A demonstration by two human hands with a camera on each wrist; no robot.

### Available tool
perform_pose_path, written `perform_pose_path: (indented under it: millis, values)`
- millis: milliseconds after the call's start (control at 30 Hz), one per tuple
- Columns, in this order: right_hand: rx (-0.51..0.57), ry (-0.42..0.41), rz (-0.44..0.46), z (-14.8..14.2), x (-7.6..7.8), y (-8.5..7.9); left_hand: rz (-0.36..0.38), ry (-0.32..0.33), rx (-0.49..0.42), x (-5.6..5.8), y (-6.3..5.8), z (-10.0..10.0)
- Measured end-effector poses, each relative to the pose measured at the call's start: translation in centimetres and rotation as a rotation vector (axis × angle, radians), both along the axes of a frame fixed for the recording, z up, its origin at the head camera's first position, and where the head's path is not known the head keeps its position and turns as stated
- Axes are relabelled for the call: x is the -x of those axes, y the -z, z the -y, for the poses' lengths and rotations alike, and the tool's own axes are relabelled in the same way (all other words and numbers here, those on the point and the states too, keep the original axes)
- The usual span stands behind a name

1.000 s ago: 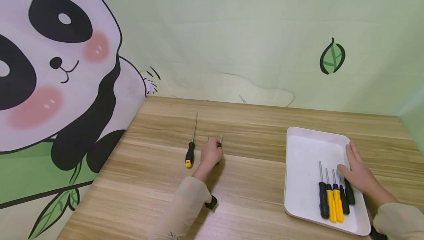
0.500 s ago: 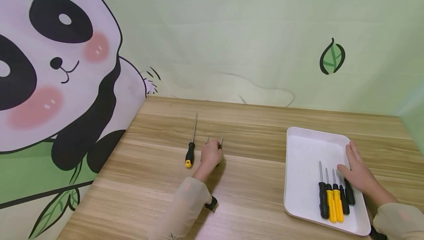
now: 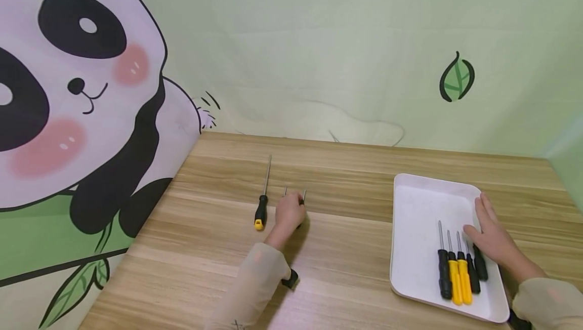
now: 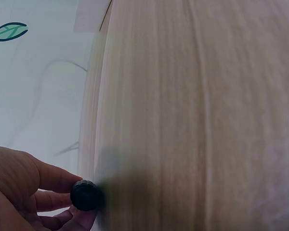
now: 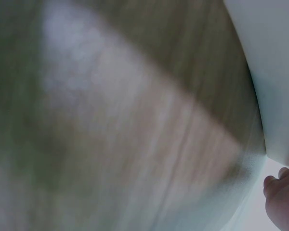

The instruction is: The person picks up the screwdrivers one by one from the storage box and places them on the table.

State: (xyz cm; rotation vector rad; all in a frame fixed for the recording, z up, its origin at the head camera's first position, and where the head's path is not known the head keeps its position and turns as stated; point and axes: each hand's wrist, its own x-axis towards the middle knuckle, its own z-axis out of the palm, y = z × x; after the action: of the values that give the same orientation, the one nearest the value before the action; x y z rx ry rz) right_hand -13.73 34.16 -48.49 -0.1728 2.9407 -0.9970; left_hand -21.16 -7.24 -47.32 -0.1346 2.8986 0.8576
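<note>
My left hand (image 3: 290,212) pinches a black-handled screwdriver (image 3: 303,197) between thumb and fingers at the middle of the table. In the left wrist view the round end of its dark handle (image 4: 86,195) shows between the fingertips. A second thin shaft (image 3: 285,191) pokes out beyond the hand, its handle hidden under it. Left of the hand lies a screwdriver with a black and yellow handle (image 3: 261,211). My right hand (image 3: 494,236) rests with extended fingers on the right rim of a white tray (image 3: 412,269). Several screwdrivers (image 3: 457,274), black and yellow, lie side by side in the tray.
The wooden table (image 3: 341,264) runs back to a green cloth wall (image 3: 364,67) printed with a panda (image 3: 91,92) and leaves. Another wall panel stands at the far right. A black band (image 3: 290,279) sits at the left wrist.
The tip of the pinched screwdriver's shaft has drawn back very slightly toward my left hand. Both hands and the tray otherwise stay where they were.
</note>
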Motion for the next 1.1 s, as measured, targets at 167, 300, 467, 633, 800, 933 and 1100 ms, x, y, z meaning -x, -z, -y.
perform_pose_path:
  millis: [167,300,467,633,800,933,1100]
  values:
    - [0.004,-0.002,0.005,0.0,0.0,0.0,-0.035,0.003,0.021,-0.2,0.1,0.1]
    - [0.005,0.000,0.007,0.0,0.1,0.0,-0.056,0.014,0.043,-0.8,0.1,0.2]
    - [-0.001,0.005,0.014,0.0,0.2,-0.1,-0.069,0.027,0.077,-1.7,-0.3,0.1]
    - [-0.006,0.012,0.027,0.1,0.3,-0.1,-0.110,0.045,0.105,-2.8,-1.1,-0.4]
    - [-0.007,0.014,0.029,0.1,0.2,-0.1,-0.129,0.078,0.087,-3.7,-1.5,-1.4]
    - [-0.008,0.020,0.036,0.1,0.1,-0.1,-0.149,0.117,0.093,-4.2,-1.7,-2.3]
    - [-0.005,0.016,0.031,0.1,0.2,0.0,-0.173,0.162,0.097,-4.9,-2.1,-3.5]
